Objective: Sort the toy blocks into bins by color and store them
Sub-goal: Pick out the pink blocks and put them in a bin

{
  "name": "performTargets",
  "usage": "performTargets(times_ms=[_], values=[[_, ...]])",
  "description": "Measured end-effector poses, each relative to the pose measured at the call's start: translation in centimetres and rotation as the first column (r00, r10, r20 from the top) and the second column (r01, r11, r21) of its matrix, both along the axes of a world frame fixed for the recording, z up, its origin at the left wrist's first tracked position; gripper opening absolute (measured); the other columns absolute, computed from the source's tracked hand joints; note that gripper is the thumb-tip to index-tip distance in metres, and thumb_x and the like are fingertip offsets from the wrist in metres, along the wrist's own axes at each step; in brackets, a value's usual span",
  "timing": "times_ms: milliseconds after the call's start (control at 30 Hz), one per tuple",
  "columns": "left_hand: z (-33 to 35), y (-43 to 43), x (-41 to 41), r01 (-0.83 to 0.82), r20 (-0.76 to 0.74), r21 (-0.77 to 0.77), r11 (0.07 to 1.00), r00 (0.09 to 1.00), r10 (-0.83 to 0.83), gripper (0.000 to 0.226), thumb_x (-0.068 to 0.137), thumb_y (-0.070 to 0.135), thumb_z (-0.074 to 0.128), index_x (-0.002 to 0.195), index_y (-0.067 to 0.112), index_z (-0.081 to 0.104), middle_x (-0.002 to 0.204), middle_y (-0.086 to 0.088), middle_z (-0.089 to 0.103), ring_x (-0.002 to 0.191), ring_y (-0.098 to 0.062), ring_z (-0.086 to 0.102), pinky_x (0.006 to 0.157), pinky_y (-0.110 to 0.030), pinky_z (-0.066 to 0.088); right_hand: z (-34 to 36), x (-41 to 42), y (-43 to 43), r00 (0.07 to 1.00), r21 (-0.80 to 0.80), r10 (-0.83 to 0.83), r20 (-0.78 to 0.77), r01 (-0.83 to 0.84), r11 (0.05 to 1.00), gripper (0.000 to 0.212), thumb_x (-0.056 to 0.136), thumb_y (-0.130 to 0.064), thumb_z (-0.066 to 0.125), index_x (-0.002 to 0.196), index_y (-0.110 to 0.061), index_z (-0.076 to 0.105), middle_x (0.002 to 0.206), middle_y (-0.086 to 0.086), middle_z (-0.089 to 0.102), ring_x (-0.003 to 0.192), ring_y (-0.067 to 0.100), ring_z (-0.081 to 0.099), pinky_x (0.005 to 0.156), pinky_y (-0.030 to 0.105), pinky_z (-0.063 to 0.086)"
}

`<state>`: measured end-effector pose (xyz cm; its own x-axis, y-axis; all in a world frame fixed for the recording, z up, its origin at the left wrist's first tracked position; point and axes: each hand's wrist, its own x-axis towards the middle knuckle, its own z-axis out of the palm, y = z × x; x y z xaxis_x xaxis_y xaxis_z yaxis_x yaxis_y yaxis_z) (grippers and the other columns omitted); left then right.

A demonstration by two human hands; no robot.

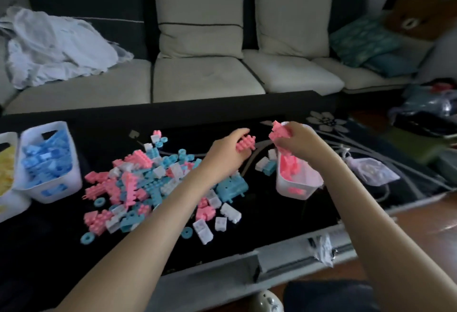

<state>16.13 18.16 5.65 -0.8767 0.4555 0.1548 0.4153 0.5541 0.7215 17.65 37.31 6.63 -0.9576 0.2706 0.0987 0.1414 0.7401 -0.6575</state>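
A heap of pink, teal and white toy blocks point(148, 183) lies on the black table point(272, 227). My left hand point(230, 153) is closed around a pink block point(246, 142) just right of the heap. Pink blocks point(280, 132) fill my right hand point(300, 143), which hovers over the far end of a white bin of pink blocks point(296, 180). At the left stands a white bin with blue blocks point(47, 163). Beside it, cut by the frame edge, is a bin with yellow blocks point(6, 173).
A sofa point(205, 77) with cushions and crumpled white cloth point(49, 47) runs behind the table. A clear plastic bag point(371, 171) lies right of the pink bin. Bags and clutter point(425, 114) crowd the floor at the far right.
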Motion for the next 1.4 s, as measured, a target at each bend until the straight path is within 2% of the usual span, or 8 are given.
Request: performTargets(times_ms=[167,400,733,833,933,1000,1100,1400], values=[[0.1,7.2,1.2,0.118,-0.117,-0.166,0.979,0.984,-0.138,0.047,0.094,0.01,0.048,0.138,0.009,0.034,0.12,-0.017,0.052,0.104,-0.028,0.055,0.084,-0.034,0.045,-1.7,1.9,3.4,0.991,-0.034,-0.107,0.077,0.11,0.993,0.012,0.088,-0.026,0.052,0.083,-0.016,0.056,0.078,0.0,0.059,0.068,0.016,0.055,0.052,0.022,0.035],[-1.4,11.0,0.6,0.166,0.001,-0.158,0.973,0.986,-0.168,0.066,0.094,0.012,0.048,0.148,0.008,0.012,0.14,-0.016,0.034,0.116,-0.024,0.047,0.083,-0.026,0.04,-2.4,1.8,5.2,0.969,-0.025,-0.245,-0.017,0.244,0.969,0.029,0.093,-0.029,0.045,0.108,-0.006,0.055,0.085,0.002,0.052,0.077,0.02,0.044,0.055,0.029,0.025],[-1.7,14.4,0.6,0.075,-0.012,0.015,0.997,0.997,-0.075,0.056,0.091,0.016,0.058,0.137,0.005,0.028,0.129,-0.013,0.044,0.104,-0.02,0.052,0.072,-0.023,0.041,-2.3,1.8,6.5,0.964,-0.041,-0.265,0.023,0.266,0.963,0.03,0.09,-0.037,0.041,0.106,-0.013,0.049,0.09,0.006,0.054,0.086,0.029,0.052,0.075,0.036,0.04],[-2.7,15.7,1.2,0.127,-0.002,-0.309,0.942,0.991,-0.135,0.098,0.079,0.041,0.067,0.147,0.014,0.002,0.15,-0.016,0.015,0.143,-0.033,0.009,0.112,-0.048,0.016,-2.4,2.2,6.0,0.975,-0.091,-0.204,0.084,0.212,0.973,0.05,0.098,-0.038,0.034,0.14,-0.01,0.034,0.13,0.017,0.05,0.12,0.034,0.047,0.1,0.04,0.036],[-3.2,14.9,1.0,0.137,-0.015,-0.49,0.861,0.986,-0.166,0.115,0.075,0.056,0.063,0.146,0.024,-0.021,0.156,-0.012,-0.018,0.139,-0.03,-0.028,0.107,-0.055,-0.018,-2.6,2.4,5.6,0.982,-0.035,-0.118,0.145,0.124,0.992,0.04,0.101,-0.026,0.029,0.137,-0.011,0.039,0.139,0.018,0.042,0.128,0.032,0.04,0.103,0.039,0.032],[-3.0,13.6,0.7,0.144,0.005,-0.47,0.871,0.987,-0.161,0.106,0.077,0.059,0.058,0.148,0.025,-0.013,0.157,-0.011,-0.013,0.141,-0.03,-0.026,0.108,-0.056,-0.016,-2.7,2.2,5.4,0.972,0.067,-0.144,0.186,0.134,0.989,0.033,0.098,-0.028,0.034,0.127,-0.019,0.047,0.133,0.015,0.042,0.127,0.034,0.038,0.101,0.043,0.031],[-2.2,10.8,0.2,0.08,-0.031,-0.503,0.86,0.993,-0.111,0.081,0.086,0.056,0.049,0.149,0.019,0.013,0.158,-0.009,0.002,0.144,-0.028,-0.015,0.111,-0.055,-0.01,-2.4,1.9,4.1,0.978,0.204,-0.195,0.075,0.177,0.963,0.065,0.093,-0.033,0.045,0.148,-0.013,0.015,0.151,0.013,0.022,0.137,0.034,0.024,0.107,0.048,0.022],[-1.8,-6.2,-0.1,-0.29,-0.159,-0.449,0.845,0.957,0.244,0.034,0.098,0.032,0.036,0.129,0.029,0.051,0.126,-0.008,0.054,0.12,-0.031,0.043,0.094,-0.041,0.038,-2.6,0.4,-8.7,0.908,0.19,0.416,0.051,-0.417,0.889,0.067,0.089,-0.026,0.059,0.146,-0.017,0.026,0.147,0.008,0.032,0.133,0.024,0.035,0.104,0.028,0.029]])
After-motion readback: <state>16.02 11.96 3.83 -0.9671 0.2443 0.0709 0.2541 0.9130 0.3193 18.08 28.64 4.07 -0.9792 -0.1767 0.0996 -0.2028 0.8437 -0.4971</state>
